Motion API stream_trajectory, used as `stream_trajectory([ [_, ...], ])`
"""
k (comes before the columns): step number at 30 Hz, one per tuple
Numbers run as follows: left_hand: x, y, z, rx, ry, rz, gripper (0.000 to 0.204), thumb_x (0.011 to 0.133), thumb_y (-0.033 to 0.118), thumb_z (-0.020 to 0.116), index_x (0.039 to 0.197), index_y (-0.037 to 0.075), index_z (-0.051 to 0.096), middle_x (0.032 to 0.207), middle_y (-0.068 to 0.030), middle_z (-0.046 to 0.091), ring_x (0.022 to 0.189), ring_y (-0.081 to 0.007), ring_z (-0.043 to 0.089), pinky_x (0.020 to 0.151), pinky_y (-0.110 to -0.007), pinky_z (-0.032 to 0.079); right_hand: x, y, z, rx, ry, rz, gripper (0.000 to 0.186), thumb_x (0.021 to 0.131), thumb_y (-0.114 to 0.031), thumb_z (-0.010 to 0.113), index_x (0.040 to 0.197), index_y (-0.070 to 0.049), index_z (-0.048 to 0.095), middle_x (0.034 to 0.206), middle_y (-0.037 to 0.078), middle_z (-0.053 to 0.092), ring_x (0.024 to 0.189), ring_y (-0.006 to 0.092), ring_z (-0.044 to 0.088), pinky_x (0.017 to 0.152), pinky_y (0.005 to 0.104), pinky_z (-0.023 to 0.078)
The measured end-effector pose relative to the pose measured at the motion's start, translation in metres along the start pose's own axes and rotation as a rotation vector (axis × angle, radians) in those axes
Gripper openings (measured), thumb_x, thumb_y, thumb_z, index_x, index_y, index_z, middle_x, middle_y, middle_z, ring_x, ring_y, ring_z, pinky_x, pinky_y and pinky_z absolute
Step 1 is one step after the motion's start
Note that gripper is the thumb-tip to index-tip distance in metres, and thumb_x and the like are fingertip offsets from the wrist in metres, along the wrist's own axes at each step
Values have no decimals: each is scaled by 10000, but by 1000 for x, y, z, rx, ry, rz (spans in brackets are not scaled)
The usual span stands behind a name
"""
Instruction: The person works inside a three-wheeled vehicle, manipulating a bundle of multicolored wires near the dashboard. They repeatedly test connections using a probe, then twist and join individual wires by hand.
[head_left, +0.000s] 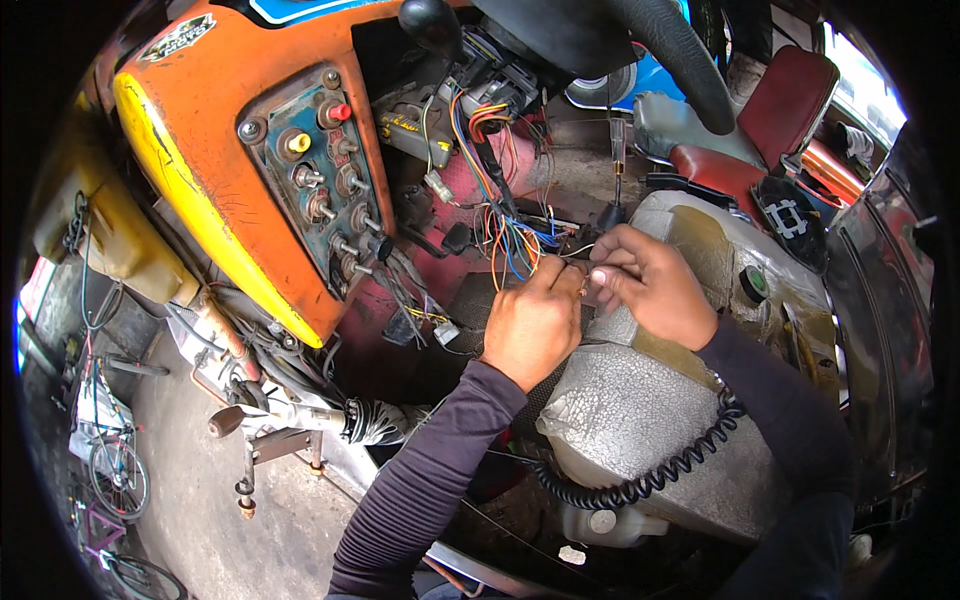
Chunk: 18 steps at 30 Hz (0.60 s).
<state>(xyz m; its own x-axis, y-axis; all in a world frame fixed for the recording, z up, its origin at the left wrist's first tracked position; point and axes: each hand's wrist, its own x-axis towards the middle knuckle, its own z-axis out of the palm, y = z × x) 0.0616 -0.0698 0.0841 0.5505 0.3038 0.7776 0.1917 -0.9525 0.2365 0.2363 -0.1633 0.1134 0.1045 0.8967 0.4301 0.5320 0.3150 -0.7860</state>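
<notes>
My left hand (535, 322) and my right hand (652, 285) meet fingertip to fingertip beside a loose bundle of coloured wires (515, 232). Both are closed in a pinch, on what looks like a thin wire running in from the bundle; its end is hidden by the fingers. Orange, blue and pale strands hang just beyond my left knuckles. From a dark connector block (500, 85) under the steering wheel (685, 60), the harness drops down to this spot. Just past my right hand stands a screwdriver-like tool with a clear handle (618, 150), its lower end by a black rubber boot.
At left, an orange console (200, 120) carries a panel of toggle switches (318, 185). A cracked grey seat cover (640, 400) lies under my right arm, with a black coiled cord (640, 490) across it. Loose connectors (445, 332) hang near my left wrist. Red seats (790, 105) stand beyond.
</notes>
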Motion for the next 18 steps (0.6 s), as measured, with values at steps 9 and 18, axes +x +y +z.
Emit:
stream_trajectory([
  [9,1,1,0,-35,18,-40,191,842,36,697,1032,30,688,956,-143,643,783,-390,691,694,-451,585,-7,-3,-6,-931,59,-655,229,892,-114,704,1092,-21,642,1108,124,638,873,303,691,754,403,577],
  [18,-3,3,7,-40,90,-28,156,842,38,708,996,34,682,956,-140,656,772,-376,701,670,-447,588,6,-14,-6,495,-64,578,113,998,-93,610,974,15,637,714,42,619,501,124,588,462,276,497],
])
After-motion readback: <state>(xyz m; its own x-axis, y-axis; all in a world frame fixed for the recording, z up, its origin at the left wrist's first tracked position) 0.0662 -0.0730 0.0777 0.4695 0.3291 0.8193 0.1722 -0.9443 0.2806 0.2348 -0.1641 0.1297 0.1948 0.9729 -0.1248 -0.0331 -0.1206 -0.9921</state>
